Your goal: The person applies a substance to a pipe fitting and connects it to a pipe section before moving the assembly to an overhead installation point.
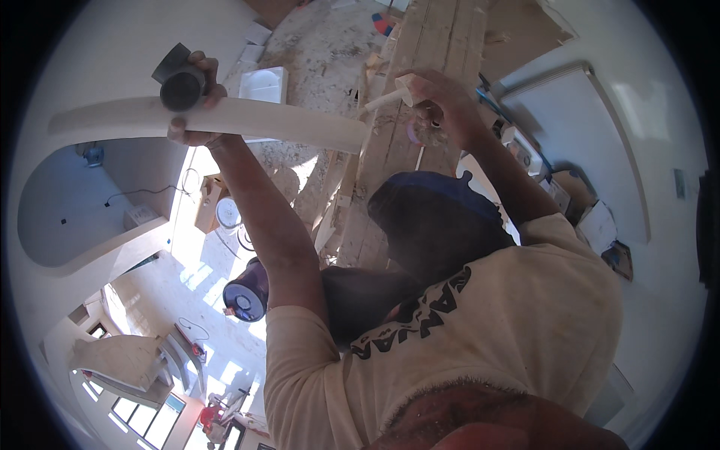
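At the upper left, the fingers of my left hand (208, 75) are curled round a dark grey pipe elbow (182, 90) with a round end. A long white curved strip (292, 124) crosses the hand, hiding its palm; my thumb shows below the strip. The elbow overlaps the strip's upper edge. On the right, over the wooden planks, my right hand (442, 101) is closed on a pale stick-like piece (386, 101) with a wider end, which points toward the strip's right end. A small purple round thing (413, 133) shows just under that hand. Its kind is unclear.
Rough wooden planks (442, 37) run away under my right hand. A white tray (264, 86) lies on the dusty floor beyond. Below left are an arched opening (71, 202) in the white wall and a dark bucket (246, 300). A white panel (581, 135) leans at right.
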`<state>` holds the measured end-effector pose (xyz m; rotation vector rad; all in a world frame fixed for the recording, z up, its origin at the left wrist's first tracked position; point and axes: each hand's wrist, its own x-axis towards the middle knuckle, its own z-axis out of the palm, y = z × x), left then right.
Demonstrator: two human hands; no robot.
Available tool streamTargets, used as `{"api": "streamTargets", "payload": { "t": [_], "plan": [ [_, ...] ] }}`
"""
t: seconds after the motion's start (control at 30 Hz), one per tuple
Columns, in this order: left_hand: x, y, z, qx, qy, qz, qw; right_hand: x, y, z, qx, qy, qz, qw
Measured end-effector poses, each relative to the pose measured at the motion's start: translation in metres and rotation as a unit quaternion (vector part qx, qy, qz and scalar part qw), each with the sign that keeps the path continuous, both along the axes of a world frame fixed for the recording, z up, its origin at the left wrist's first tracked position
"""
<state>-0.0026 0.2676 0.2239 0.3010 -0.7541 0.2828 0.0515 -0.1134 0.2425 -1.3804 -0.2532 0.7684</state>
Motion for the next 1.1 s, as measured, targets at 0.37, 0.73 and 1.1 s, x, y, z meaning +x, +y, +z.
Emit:
{"api": "streamTargets", "payload": {
  "t": [0.37,0.73,1.1],
  "plan": [
    [0.000,-0.003,0.001,-0.011,0.002,-0.001,1.000,0.003,-0.007,-0.016,-0.012,0.030,-0.022,0.999],
    [0.002,-0.004,-0.003,-0.029,0.031,0.025,0.999,-0.007,0.000,-0.041,-0.110,0.114,0.042,0.987],
    [-0.002,0.004,-0.008,-0.017,0.036,0.020,0.999,0.031,-0.096,-0.081,-0.449,-0.368,0.005,0.814]
  ]
}}
